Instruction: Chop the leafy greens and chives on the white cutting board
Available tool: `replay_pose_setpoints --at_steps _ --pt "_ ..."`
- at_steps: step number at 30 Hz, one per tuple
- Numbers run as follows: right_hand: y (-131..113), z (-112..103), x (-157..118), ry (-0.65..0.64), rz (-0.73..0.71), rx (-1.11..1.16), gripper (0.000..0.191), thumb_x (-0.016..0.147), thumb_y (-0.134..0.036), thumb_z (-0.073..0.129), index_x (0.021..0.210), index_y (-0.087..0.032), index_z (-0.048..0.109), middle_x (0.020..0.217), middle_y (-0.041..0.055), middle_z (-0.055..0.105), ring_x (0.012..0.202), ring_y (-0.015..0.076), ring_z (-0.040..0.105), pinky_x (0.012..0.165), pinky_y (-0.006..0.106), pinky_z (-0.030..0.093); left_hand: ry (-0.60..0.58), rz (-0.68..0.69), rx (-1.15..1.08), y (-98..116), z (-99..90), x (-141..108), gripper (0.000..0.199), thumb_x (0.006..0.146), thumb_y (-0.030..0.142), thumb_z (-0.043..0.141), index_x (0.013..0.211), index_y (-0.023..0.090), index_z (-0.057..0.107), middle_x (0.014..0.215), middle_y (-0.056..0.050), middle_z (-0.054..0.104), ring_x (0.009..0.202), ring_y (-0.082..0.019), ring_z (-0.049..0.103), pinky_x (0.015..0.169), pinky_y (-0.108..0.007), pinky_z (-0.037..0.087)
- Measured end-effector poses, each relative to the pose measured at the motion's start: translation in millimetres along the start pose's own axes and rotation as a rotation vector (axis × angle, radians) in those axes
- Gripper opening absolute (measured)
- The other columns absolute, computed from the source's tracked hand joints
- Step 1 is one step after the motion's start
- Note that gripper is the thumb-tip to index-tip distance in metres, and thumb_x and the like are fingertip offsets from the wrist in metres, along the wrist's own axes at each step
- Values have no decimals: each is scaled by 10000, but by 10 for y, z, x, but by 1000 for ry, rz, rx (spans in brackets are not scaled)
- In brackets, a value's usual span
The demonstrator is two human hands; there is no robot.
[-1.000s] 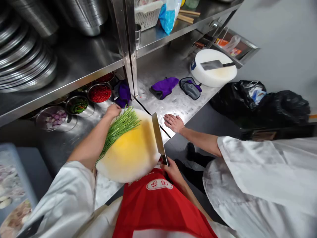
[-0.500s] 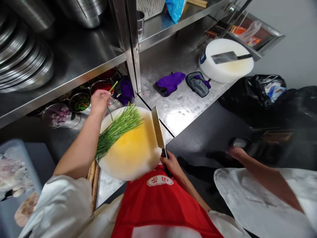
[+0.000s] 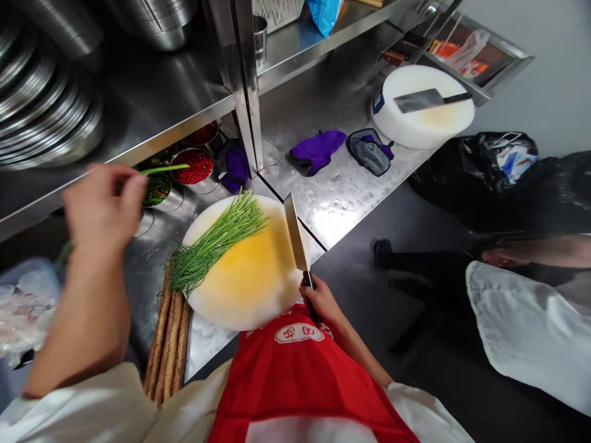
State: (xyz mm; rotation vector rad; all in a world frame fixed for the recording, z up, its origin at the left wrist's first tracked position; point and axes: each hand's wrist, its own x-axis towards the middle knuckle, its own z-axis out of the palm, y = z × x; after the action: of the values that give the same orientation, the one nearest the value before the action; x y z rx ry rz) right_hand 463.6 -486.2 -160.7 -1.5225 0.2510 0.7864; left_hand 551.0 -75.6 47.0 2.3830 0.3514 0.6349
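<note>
My left hand (image 3: 104, 206) is raised at the left, its fingers closed on the end of a chive stalk (image 3: 168, 168). The stalk points right, across the view of a bowl of red chillies (image 3: 194, 167). My right hand (image 3: 323, 298) grips the black handle of a cleaver (image 3: 297, 237), its blade upright along the right edge of a round white cutting board (image 3: 277, 289). A bunch of green chives (image 3: 221, 240) lies on the board's upper left, its dark ends hanging over the edge. Yellow stain covers the board's middle.
Long brown roots (image 3: 168, 344) lie left of the board. A steel shelf (image 3: 184, 132) overhangs several bowls. Purple mitts (image 3: 318, 152) and a second board (image 3: 425, 129) carrying another cleaver (image 3: 420, 100) rest on the right counter. Another person's arm (image 3: 549, 251) shows at right.
My left hand has swung left and nearer to me with the chive stalk, away from the bunch. My right hand and cleaver stay put. The other person has shifted right.
</note>
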Motion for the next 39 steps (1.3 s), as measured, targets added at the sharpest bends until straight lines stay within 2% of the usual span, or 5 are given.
replay_pose_setpoints --at_steps 4,8,14,28,39 --pt "-45 -24 -5 6 -16 -34 165 707 -313 549 838 -220 509 514 -84 519 400 107 457 420 226 390 -443 -64 373 -424 1135 -166 229 933 320 515 987 145 652 1040 -129 683 1070 -312 635 1003 -502 489" --pt "-127 -94 1 11 -15 -112 223 696 -302 532 899 -210 540 567 -69 556 429 119 510 432 231 403 -605 -69 402 -698 1597 -419 521 986 468 364 1275 112 610 1380 -172 604 1348 -306 503 1169 -466 356" --pt "-444 -264 204 52 -110 -314 247 708 -297 534 930 -198 575 608 -41 596 500 134 563 500 237 418 -812 101 584 -495 1550 -911 1117 744 652 701 1580 69 244 1594 -217 352 1450 -367 368 1175 -434 342" --pt "-1020 -580 722 -146 -140 -574 162 768 -211 554 930 -206 555 523 -66 565 440 119 536 479 225 373 -623 -22 711 -323 1668 -1300 904 890 684 490 1572 121 300 1506 -230 445 1340 -414 430 1088 -534 362" --pt "-871 -740 836 -217 -182 -541 240 772 -266 524 1000 -198 551 558 -57 560 503 145 530 511 253 366 -667 -83 468 -832 1358 -995 597 929 582 463 1333 164 601 1312 -133 605 1249 -290 544 1112 -390 404"
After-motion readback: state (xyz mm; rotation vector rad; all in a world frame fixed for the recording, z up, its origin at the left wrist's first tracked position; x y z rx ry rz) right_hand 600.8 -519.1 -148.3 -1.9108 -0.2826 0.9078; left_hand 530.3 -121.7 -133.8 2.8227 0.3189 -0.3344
